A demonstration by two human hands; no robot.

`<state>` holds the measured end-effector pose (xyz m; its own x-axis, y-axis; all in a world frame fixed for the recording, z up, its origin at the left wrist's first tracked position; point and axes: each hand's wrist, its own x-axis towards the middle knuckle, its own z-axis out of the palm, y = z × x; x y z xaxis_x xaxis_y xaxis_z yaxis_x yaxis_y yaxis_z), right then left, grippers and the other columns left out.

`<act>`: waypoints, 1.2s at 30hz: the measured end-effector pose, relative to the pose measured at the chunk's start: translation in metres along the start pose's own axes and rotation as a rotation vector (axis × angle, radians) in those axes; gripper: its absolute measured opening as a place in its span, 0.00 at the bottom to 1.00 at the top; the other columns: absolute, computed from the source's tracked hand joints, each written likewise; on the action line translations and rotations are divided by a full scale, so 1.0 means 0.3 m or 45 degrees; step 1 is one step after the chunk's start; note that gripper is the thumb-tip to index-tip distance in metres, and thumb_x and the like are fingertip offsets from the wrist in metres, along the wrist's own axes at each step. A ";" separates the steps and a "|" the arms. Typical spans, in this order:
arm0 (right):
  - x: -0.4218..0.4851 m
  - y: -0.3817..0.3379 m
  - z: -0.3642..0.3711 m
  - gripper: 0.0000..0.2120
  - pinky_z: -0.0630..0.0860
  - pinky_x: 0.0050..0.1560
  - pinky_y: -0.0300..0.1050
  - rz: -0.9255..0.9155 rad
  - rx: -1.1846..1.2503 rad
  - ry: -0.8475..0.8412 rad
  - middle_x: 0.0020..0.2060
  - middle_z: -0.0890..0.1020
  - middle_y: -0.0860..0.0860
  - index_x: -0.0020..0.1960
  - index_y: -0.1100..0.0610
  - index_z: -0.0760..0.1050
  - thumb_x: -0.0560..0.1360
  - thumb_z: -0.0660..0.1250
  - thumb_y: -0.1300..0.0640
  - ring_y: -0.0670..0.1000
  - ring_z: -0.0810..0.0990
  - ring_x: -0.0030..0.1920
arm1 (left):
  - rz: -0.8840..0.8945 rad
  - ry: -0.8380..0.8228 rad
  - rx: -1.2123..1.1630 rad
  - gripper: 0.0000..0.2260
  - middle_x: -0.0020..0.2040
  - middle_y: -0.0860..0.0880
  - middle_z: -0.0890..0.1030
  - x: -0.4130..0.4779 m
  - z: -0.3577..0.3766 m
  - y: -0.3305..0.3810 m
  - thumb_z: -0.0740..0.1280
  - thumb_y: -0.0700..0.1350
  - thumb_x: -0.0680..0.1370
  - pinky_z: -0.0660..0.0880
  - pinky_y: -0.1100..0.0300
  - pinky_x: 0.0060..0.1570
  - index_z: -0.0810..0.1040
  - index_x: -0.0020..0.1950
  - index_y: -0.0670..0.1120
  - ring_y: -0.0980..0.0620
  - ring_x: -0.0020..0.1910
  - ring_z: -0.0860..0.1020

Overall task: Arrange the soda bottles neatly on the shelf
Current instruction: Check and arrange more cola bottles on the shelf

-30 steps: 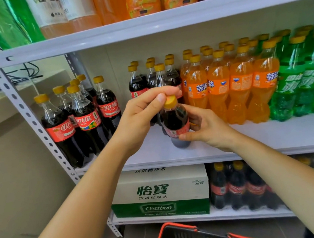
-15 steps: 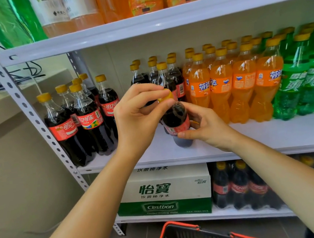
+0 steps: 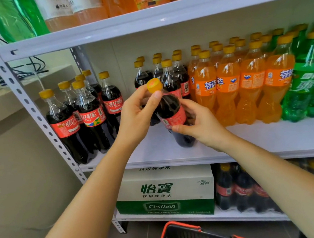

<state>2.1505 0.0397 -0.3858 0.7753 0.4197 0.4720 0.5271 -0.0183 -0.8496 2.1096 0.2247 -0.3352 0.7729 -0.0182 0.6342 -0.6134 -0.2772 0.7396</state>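
Hands meet around one cola bottle (image 3: 172, 113) at the front of the middle shelf (image 3: 263, 141); both bare forearms rise from the lower corners of the view and converge on it. From the left, the left hand (image 3: 136, 119) curls its fingers round the bottle's neck, thumb pressed against it just under the yellow cap (image 3: 154, 85); from the right, the right hand (image 3: 202, 127) cups the body, fingers wrapped behind the red label, thumb laid across the front at the label's lower edge. The bottle leans, cap tipped to the left, base down by the shelf board; whether the base touches the board I cannot tell. It sits in the gap between two cola groups: one cluster of cola bottles (image 3: 90, 115) well to the left, another cola row (image 3: 168, 76) close behind it; orange soda bottles (image 3: 229, 88) stand just to the right, green soda bottles (image 3: 310, 82) beyond them. Below the shelf lie a water carton (image 3: 165, 191) and more dark bottles (image 3: 240, 189); a red-rimmed basket (image 3: 186, 237) shows at the bottom edge.
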 end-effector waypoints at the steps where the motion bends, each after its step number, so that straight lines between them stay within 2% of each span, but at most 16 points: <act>1: 0.006 0.002 0.000 0.35 0.74 0.69 0.45 0.015 -0.019 0.000 0.68 0.78 0.49 0.75 0.55 0.67 0.72 0.76 0.66 0.44 0.76 0.68 | 0.004 0.033 0.066 0.11 0.54 0.44 0.85 0.009 -0.007 -0.008 0.65 0.52 0.83 0.82 0.43 0.56 0.81 0.62 0.51 0.45 0.55 0.84; 3: 0.018 0.012 -0.009 0.37 0.74 0.69 0.47 0.047 -0.136 -0.017 0.68 0.77 0.48 0.76 0.53 0.66 0.71 0.78 0.64 0.46 0.77 0.67 | -0.015 0.111 0.160 0.09 0.52 0.40 0.83 0.029 -0.019 -0.026 0.65 0.53 0.83 0.82 0.41 0.48 0.83 0.57 0.53 0.40 0.51 0.83; 5: 0.025 0.037 -0.024 0.40 0.73 0.69 0.51 0.065 -0.365 -0.058 0.68 0.75 0.49 0.76 0.52 0.65 0.69 0.79 0.63 0.49 0.75 0.68 | -0.048 0.154 0.170 0.06 0.53 0.37 0.81 0.045 -0.021 -0.038 0.65 0.52 0.84 0.83 0.51 0.43 0.82 0.54 0.59 0.39 0.51 0.82; 7: 0.022 0.071 -0.030 0.41 0.72 0.64 0.46 0.099 -0.515 -0.078 0.67 0.75 0.47 0.77 0.50 0.64 0.70 0.79 0.61 0.50 0.75 0.67 | -0.096 0.170 0.125 0.07 0.54 0.39 0.83 0.058 -0.021 -0.050 0.64 0.51 0.84 0.80 0.59 0.42 0.82 0.54 0.58 0.42 0.52 0.83; 9: 0.021 0.098 -0.027 0.36 0.71 0.57 0.44 0.131 -0.562 -0.011 0.62 0.78 0.48 0.75 0.51 0.67 0.71 0.78 0.60 0.50 0.77 0.63 | -0.164 0.166 0.076 0.08 0.55 0.44 0.84 0.065 -0.023 -0.064 0.65 0.49 0.85 0.82 0.58 0.46 0.82 0.60 0.54 0.46 0.54 0.83; 11: 0.027 0.113 -0.020 0.31 0.74 0.55 0.44 0.137 -0.535 0.049 0.57 0.80 0.47 0.71 0.52 0.71 0.71 0.78 0.60 0.50 0.79 0.59 | -0.218 0.139 -0.010 0.12 0.59 0.46 0.84 0.065 -0.035 -0.082 0.66 0.46 0.84 0.83 0.54 0.53 0.79 0.67 0.51 0.48 0.59 0.82; 14: 0.035 0.121 0.014 0.29 0.76 0.55 0.42 0.162 -0.402 0.059 0.55 0.81 0.45 0.70 0.53 0.72 0.72 0.77 0.62 0.44 0.80 0.53 | -0.256 0.089 -0.073 0.15 0.61 0.49 0.84 0.029 -0.065 -0.121 0.68 0.42 0.83 0.82 0.54 0.56 0.77 0.70 0.51 0.52 0.60 0.82; 16: 0.040 0.128 0.060 0.29 0.75 0.53 0.39 0.160 -0.331 0.047 0.53 0.81 0.44 0.69 0.54 0.72 0.72 0.77 0.64 0.39 0.80 0.51 | -0.307 0.175 0.127 0.14 0.58 0.51 0.85 -0.010 -0.093 -0.167 0.70 0.40 0.81 0.81 0.53 0.58 0.80 0.67 0.46 0.54 0.57 0.83; 20: 0.080 0.148 0.176 0.27 0.76 0.57 0.44 0.138 -0.313 0.068 0.58 0.82 0.49 0.70 0.56 0.72 0.73 0.76 0.63 0.49 0.80 0.56 | -0.460 0.429 0.551 0.10 0.49 0.54 0.85 -0.106 -0.170 -0.261 0.70 0.39 0.80 0.81 0.49 0.58 0.84 0.60 0.46 0.57 0.49 0.83; 23: 0.131 0.161 0.251 0.29 0.77 0.58 0.46 0.135 -0.318 0.079 0.61 0.81 0.51 0.72 0.56 0.71 0.74 0.76 0.61 0.49 0.79 0.57 | -0.293 0.587 0.825 0.12 0.54 0.51 0.84 -0.171 -0.228 -0.297 0.70 0.38 0.79 0.80 0.48 0.54 0.82 0.63 0.45 0.52 0.49 0.81; 25: 0.168 0.168 0.290 0.29 0.77 0.59 0.49 0.142 -0.324 0.081 0.61 0.80 0.51 0.72 0.55 0.71 0.74 0.76 0.59 0.51 0.79 0.58 | -0.173 0.725 0.904 0.14 0.56 0.48 0.80 -0.193 -0.258 -0.308 0.72 0.38 0.78 0.80 0.49 0.51 0.79 0.63 0.44 0.50 0.51 0.79; 27: 0.204 0.175 0.326 0.29 0.77 0.62 0.50 0.157 -0.304 0.058 0.62 0.80 0.52 0.72 0.54 0.70 0.74 0.76 0.58 0.52 0.79 0.61 | -0.180 0.792 0.918 0.19 0.60 0.46 0.76 -0.205 -0.283 -0.324 0.74 0.38 0.77 0.79 0.49 0.54 0.76 0.67 0.44 0.49 0.57 0.78; 29: 0.231 0.185 0.363 0.29 0.76 0.60 0.42 0.158 -0.279 0.040 0.61 0.79 0.48 0.72 0.54 0.70 0.74 0.76 0.58 0.49 0.79 0.61 | -0.210 0.774 0.947 0.25 0.66 0.45 0.74 -0.218 -0.302 -0.346 0.74 0.38 0.76 0.79 0.46 0.58 0.73 0.72 0.44 0.46 0.63 0.77; 31: 0.246 0.194 0.401 0.28 0.70 0.53 0.25 0.143 -0.261 0.054 0.59 0.77 0.45 0.71 0.55 0.70 0.74 0.76 0.58 0.42 0.78 0.56 | -0.238 0.757 0.958 0.28 0.70 0.44 0.72 -0.229 -0.316 -0.366 0.74 0.38 0.77 0.79 0.43 0.58 0.70 0.75 0.44 0.44 0.64 0.77; 33: 0.255 0.203 0.439 0.28 0.67 0.52 0.21 0.128 -0.224 0.083 0.59 0.77 0.44 0.71 0.55 0.69 0.74 0.76 0.59 0.42 0.75 0.58 | -0.258 0.746 0.959 0.30 0.72 0.45 0.73 -0.240 -0.318 -0.376 0.74 0.38 0.77 0.80 0.42 0.58 0.67 0.77 0.46 0.43 0.65 0.78; 36: 0.271 0.212 0.491 0.28 0.68 0.62 0.36 0.135 -0.156 0.103 0.60 0.76 0.44 0.70 0.54 0.69 0.74 0.76 0.59 0.45 0.73 0.63 | -0.276 0.746 0.960 0.33 0.72 0.46 0.75 -0.252 -0.310 -0.383 0.74 0.39 0.78 0.80 0.41 0.58 0.65 0.80 0.49 0.44 0.65 0.79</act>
<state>2.1957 0.2063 -0.4361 0.8518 0.3352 0.4026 0.4752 -0.1710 -0.8631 2.1065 0.3474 -0.4472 0.5286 0.5295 0.6636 -0.0454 -0.7629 0.6449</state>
